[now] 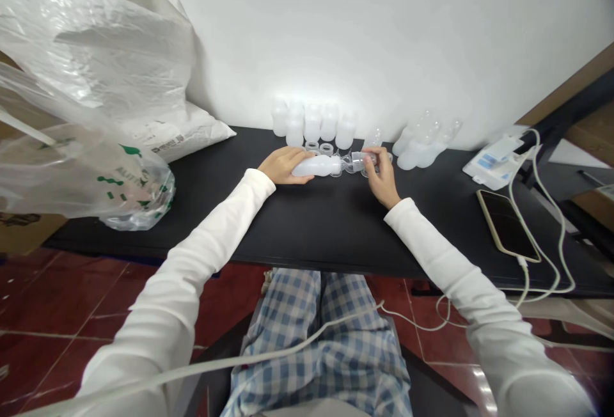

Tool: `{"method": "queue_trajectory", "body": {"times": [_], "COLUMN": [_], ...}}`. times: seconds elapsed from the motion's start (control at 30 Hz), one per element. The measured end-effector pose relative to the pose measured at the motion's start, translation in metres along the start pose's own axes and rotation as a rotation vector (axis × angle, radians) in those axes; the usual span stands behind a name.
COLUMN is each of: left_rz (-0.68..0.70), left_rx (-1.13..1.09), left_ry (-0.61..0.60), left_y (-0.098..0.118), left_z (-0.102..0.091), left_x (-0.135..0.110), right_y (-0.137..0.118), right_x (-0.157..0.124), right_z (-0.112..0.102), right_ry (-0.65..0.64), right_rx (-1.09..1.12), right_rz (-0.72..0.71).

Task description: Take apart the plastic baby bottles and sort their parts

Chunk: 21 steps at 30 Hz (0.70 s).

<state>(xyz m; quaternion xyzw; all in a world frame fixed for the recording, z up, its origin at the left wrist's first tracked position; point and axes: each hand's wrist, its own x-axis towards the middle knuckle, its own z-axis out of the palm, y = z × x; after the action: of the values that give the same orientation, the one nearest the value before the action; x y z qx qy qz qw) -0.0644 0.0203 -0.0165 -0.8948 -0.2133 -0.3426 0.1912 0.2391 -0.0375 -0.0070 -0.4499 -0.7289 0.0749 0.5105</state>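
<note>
My left hand (286, 165) is wrapped round a white translucent bottle (319, 165), which lies on its side with its neck to the right. Between finger and thumb, my right hand (381, 177) grips a clear plastic cap (359, 161) in line with the bottle's mouth. A small gap seems to part them, with clear pieces visible there. Clear rings (327, 148) and other small clear parts lie just behind and under the hands. Beyond them several white bottles (313, 123) stand by the wall.
More bottles with clear tops (422, 139) stand at the back right. A phone (508, 225) on a white cable and a white-blue packet (494, 161) lie on the right of the black table (316, 231). Large plastic bags (134, 174) fill the left.
</note>
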Motion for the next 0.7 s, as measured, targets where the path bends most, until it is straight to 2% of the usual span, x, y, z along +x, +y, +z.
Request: {"method": "queue_trajectory", "body": {"times": [0.33,0.7], "left_rz": [-0.022,0.001], "left_rx": [-0.03,-0.029], "left_ry": [-0.031,0.002], "left_y": [0.001,0.0], "left_z": [0.0,0.002], "left_x": [0.001,-0.001], "right_y": [-0.008,-0.003], "right_x": [-0.006,-0.006], "right_z": [0.01,0.018], "right_ry": [-0.191,-0.245], "right_rx": [0.118,0.418], "right_rz": [0.058,0.082]}}
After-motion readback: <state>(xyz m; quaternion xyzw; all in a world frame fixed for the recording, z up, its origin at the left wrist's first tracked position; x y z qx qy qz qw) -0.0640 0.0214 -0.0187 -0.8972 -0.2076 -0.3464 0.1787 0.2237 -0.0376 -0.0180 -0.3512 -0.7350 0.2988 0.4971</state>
